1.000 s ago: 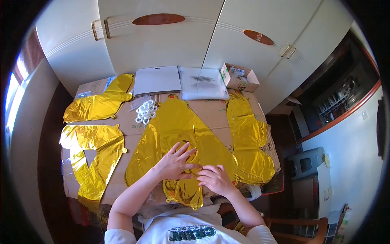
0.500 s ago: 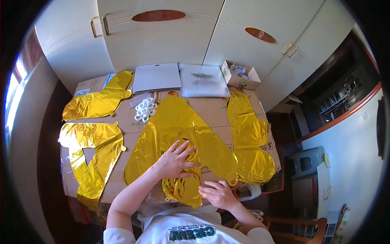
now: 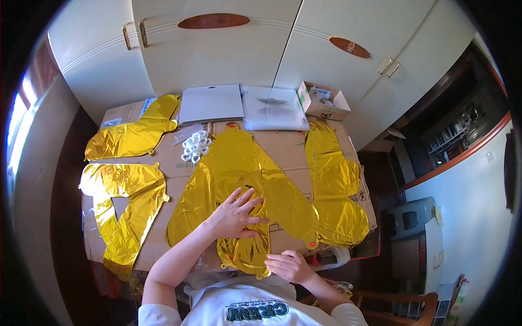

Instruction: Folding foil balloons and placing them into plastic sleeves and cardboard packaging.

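Note:
A folded gold foil balloon lies near the front edge, over a large flat gold foil balloon that spreads across the middle. My left hand rests on the folded one, palm down, with its fingers spread. At that balloon's right edge, my right hand has its fingers drawn together, and the fingertips pinch the foil near the lower right corner. The thumb is mostly hidden. Wrinkles and bright glints run over the foil between the hands.
More flat gold foil balloons lie at the far left, near left and right. White rings sit in a pile. Behind are a grey-white flat pack, clear plastic bags and an open carton. Cardboard covers the table.
My right hand has shifted slightly down, and its fingers have come closer together at the foil's edge. The left hand stays in place.

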Demonstrator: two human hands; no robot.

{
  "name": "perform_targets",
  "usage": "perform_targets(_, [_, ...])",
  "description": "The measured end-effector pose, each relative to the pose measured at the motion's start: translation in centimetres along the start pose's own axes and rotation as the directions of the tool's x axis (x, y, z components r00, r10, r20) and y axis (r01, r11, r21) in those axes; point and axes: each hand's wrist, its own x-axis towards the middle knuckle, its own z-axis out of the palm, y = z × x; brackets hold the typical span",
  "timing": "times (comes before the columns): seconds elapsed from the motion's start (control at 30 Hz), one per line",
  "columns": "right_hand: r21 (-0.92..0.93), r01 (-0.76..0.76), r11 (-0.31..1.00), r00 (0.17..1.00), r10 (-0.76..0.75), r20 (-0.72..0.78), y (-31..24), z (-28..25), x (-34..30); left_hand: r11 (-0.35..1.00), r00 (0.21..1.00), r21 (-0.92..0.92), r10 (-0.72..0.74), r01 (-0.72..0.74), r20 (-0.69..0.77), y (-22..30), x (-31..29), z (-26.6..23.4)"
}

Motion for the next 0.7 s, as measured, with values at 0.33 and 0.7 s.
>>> perform_targets(0.33, [0.111,-0.01,0.994,1.0,0.011,-0.011,0.2,0.0,-0.5,1.0,1.0,0.007,0.009,-0.009,0.012,0.1,0.0,-0.1])
perform_targets(0.7, [-0.057,-0.318,0.946,0.947,0.314,-0.069,2.9,-5.2,1.8,0.997,0.999,0.073,0.011,-0.013,0.034,0.6,-0.2,-0.2])
